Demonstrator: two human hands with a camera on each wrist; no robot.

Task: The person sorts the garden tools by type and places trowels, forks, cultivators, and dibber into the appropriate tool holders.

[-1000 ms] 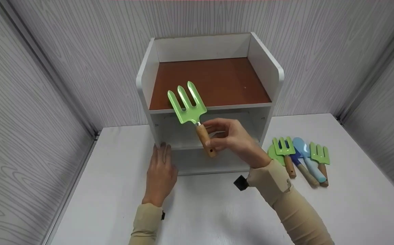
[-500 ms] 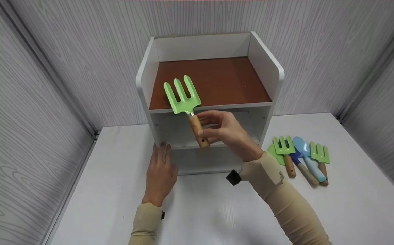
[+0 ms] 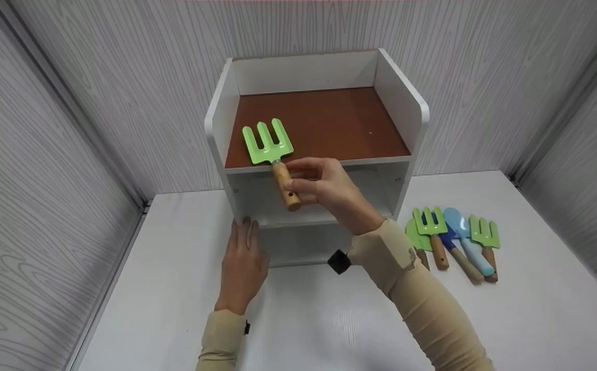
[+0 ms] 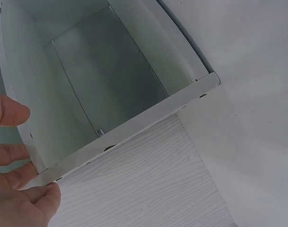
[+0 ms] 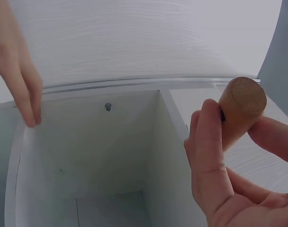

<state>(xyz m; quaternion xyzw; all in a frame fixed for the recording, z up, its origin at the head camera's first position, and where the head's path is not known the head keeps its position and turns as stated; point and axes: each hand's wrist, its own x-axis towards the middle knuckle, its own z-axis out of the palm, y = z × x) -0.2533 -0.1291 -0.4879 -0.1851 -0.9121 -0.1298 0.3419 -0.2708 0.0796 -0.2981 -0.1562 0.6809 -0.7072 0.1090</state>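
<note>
A green hand fork with three tines and a wooden handle is held in my right hand. Thumb and fingers pinch the handle, its tines pointing up and away over the front of the brown top shelf. From the right wrist view only the handle's round end shows between the fingers. My left hand touches the lower left front edge of the white shelf unit, fingers mostly straight. Close up in the left wrist view, that hand's fingers lie at the panel's corner.
Several garden tools lie grouped on the white table right of the unit: a green fork, a light blue trowel, another green fork and a dark blue tool. Wood-grain walls enclose the table.
My right hand has carried the hand fork left and a little away from me, and its tines have tipped lower over the top shelf. The left hand stays put.
</note>
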